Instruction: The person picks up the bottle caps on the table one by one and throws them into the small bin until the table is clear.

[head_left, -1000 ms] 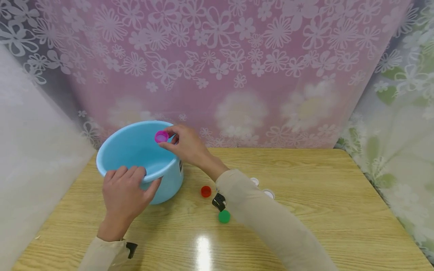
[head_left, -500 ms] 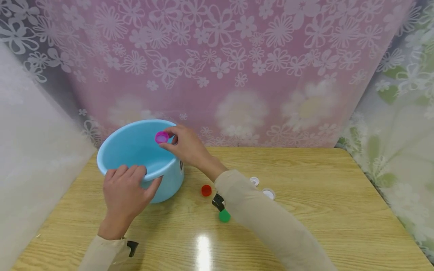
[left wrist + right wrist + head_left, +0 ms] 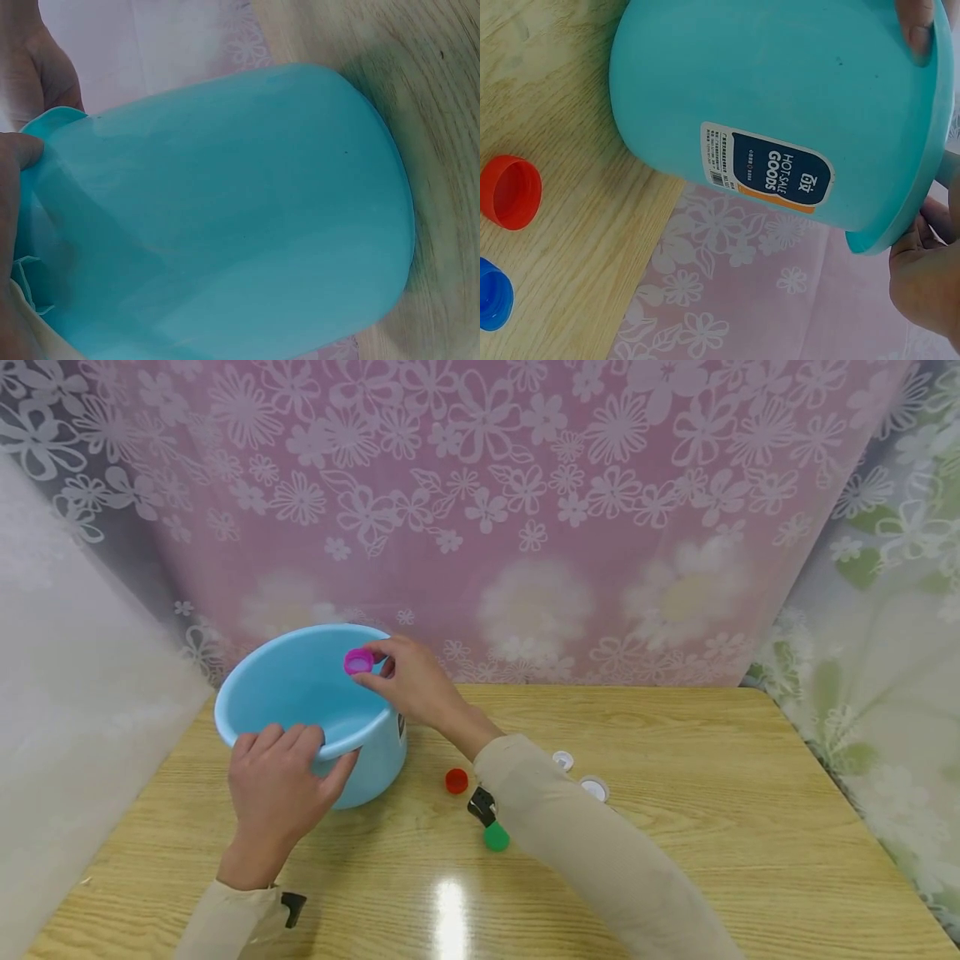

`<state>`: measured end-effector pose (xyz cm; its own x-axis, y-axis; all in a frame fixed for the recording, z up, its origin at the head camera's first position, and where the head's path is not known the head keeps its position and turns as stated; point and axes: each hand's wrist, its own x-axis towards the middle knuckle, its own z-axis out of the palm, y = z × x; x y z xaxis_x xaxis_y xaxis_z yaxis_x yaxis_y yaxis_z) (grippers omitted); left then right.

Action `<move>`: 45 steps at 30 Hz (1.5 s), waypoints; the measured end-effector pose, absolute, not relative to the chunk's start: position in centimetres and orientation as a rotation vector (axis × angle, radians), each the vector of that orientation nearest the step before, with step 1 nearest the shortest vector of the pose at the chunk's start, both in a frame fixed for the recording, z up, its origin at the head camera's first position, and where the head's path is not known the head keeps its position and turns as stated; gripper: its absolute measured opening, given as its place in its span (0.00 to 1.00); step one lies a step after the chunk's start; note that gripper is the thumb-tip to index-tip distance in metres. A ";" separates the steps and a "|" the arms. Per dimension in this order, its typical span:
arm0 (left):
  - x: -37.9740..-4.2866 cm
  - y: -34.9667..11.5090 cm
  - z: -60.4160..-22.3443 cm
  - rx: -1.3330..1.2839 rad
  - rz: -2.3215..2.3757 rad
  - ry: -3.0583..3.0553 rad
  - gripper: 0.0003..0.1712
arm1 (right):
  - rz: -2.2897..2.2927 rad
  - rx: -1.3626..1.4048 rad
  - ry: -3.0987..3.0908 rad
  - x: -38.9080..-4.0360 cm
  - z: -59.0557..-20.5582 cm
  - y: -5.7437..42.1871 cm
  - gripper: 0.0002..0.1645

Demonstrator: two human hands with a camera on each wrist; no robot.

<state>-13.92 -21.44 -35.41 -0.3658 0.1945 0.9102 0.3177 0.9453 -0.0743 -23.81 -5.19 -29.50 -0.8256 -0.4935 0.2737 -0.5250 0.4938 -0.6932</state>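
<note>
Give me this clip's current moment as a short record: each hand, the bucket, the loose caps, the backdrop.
Left hand: grips the near rim of the blue bucket
Right hand: pinches a magenta cap over the opening
Bucket: on the wooden table, printed label on its side
Loose caps: red cap, green cap, white cap, larger white cap; blue cap in right wrist view only
Backdrop: pink floral curtain

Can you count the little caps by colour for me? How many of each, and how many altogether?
Pink cap: 1
Red cap: 1
Green cap: 1
Blue cap: 1
White caps: 2
Total: 6 in sight; the right sleeve could be hiding more.
</note>
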 end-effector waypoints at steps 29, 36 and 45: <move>-13.9 -21.5 -35.6 -0.362 -0.121 -1.961 0.25 | 1.523 1.099 -2.593 -24.9 -28.0 0.9 0.24; -13.8 -21.4 -35.5 -0.349 -0.129 -1.966 0.26 | 1.369 1.029 -2.640 -25.7 -28.5 5.4 0.23; -14.0 -21.3 -35.6 -0.347 -0.137 -1.958 0.26 | 1.197 0.972 -2.723 -26.2 -29.0 10.8 0.19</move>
